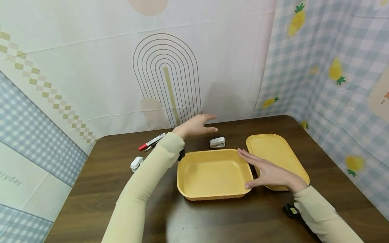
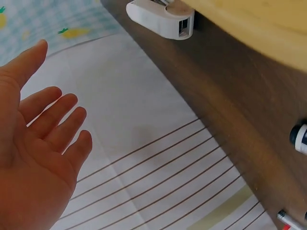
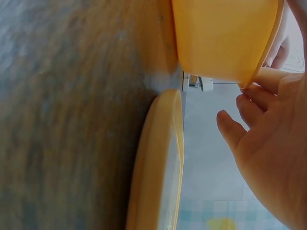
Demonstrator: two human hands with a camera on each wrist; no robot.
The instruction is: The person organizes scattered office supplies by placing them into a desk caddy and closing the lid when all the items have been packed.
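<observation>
An open yellow plastic box (image 1: 214,175), with nothing inside, sits upright at the middle of a dark wooden table (image 1: 91,189). The right hand (image 1: 268,172) spans its right end, thumb and fingers spread apart; the fingers appear to touch the rim without clamping it. A push from that end alone could swing the box round, since nothing steadies its left side.

Just right of the box lies a matching yellow lid (image 1: 278,157), partly beneath the right hand; a box sliding that way could bump it.

Behind the box is a small white stapler (image 1: 217,142). The left hand (image 1: 196,126) hovers near it, thumb and fingers apart, holding nothing; a low sweep could knock it backward.

Farther left, a second white stapler (image 1: 136,163) and a red-capped marker (image 1: 155,139) lie near the left sleeve (image 1: 146,189), which could drag them if lowered.
</observation>
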